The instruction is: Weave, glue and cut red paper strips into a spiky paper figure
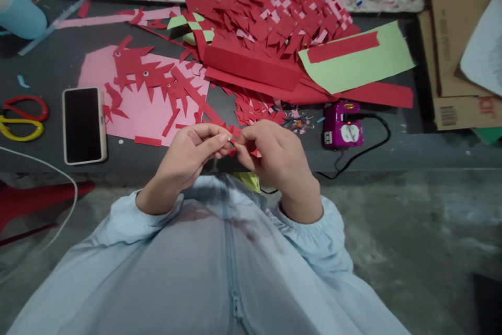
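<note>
Near the table's front edge my left hand (196, 154) and my right hand (274, 154) meet, fingertips pinched close together. Between them shows a small piece of red paper (232, 151), partly hidden by the fingers. A tiny pale and dark bit sits at my left fingertips, too small to name. Just beyond the hands lie a heap of small red paper pieces (254, 110) and a scatter of tiny colourful bits (300, 120). To the left, spiky red paper shapes (151, 76), some with stick-on eyes, rest on a pink sheet (94, 71).
A phone (82, 126), scissors (24, 118) and a blue cup (23, 13) are at the left. Behind stands a big pile of red paper shapes (270, 16). On the right are a green sheet (364, 68), a corded purple device (342, 126) and cardboard (455, 37).
</note>
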A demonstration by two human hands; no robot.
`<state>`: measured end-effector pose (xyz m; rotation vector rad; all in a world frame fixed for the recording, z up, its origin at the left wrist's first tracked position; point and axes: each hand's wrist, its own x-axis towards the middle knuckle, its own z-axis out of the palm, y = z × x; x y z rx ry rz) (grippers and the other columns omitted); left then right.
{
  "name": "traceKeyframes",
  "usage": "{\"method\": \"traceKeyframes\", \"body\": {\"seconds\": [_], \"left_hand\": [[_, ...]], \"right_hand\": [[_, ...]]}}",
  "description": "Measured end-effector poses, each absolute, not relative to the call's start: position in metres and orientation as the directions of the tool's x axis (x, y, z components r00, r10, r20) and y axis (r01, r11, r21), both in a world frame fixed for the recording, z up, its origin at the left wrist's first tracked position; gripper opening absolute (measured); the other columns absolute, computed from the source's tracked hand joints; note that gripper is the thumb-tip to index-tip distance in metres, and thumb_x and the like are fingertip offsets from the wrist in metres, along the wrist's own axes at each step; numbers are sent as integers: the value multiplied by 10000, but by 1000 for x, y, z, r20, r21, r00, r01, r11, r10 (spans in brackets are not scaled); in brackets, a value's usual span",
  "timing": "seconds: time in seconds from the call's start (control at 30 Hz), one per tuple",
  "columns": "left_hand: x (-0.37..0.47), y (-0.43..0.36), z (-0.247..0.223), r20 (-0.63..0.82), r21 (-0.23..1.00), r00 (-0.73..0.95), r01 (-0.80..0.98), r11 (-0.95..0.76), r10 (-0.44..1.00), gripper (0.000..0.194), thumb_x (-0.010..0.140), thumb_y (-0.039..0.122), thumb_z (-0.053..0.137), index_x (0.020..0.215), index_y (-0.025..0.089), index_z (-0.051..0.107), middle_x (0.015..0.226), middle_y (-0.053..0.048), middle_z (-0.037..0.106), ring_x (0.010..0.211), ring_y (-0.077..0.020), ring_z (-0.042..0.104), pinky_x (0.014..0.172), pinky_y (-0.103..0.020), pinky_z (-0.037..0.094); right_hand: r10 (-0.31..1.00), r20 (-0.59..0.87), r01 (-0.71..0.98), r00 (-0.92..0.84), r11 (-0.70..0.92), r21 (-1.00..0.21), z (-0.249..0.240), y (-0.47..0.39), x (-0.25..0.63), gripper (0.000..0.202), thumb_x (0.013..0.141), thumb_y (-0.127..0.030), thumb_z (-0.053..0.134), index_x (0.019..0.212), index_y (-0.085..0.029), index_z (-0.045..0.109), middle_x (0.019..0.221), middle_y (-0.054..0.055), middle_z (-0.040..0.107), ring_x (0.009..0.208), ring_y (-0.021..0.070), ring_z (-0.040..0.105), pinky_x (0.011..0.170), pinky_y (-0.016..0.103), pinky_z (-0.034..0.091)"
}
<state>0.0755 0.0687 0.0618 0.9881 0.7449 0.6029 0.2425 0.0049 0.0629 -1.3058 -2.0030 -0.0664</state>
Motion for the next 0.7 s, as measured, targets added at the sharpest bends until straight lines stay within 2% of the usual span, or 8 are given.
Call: {"method": "traceKeyframes", "body": {"seconds": [0.2,0.33,0.47,0.57,0.7], "left_hand": [[73,69,65,-403,817,476,-196,542,781,249,635,300,867,674,148,673,595,27,658,524,-51,600,511,-136,487],[67,70,64,-417,824,421,-198,531,805,238,603,266,872,646,150,668,578,27,668,498,-52,598,500,-140,493],[59,69,59,-405,837,395,-202,508,825,203,617,247,850,644,149,675,572,24,665,503,-55,605,512,-146,497],[52,67,57,-392,852,370,-199,484,842,202,624,254,844,648,149,673,570,27,652,508,-59,600,510,-156,491],[44,66,54,-391,864,340,-183,468,855,185,633,252,830,650,151,676,581,17,661,515,-62,595,513,-165,489]], "right_hand": [[807,567,799,-163,445,-404,55,4,246,83,963,-193,557,890,-230,542,751,-1,646,702,149,584,645,281,444],[816,562,814,-135,415,-406,51,5,246,61,940,-212,623,934,-215,562,758,8,652,700,149,594,614,277,438],[835,530,840,-149,389,-377,50,5,246,83,972,-207,574,1036,-200,626,776,28,674,730,165,616,670,285,485],[849,508,867,-146,357,-349,48,5,248,134,984,-178,540,981,-216,668,821,38,713,766,167,641,696,283,493],[872,478,909,-103,278,-311,46,4,253,122,953,-191,591,886,-205,692,797,44,728,759,181,656,658,289,471]]}}
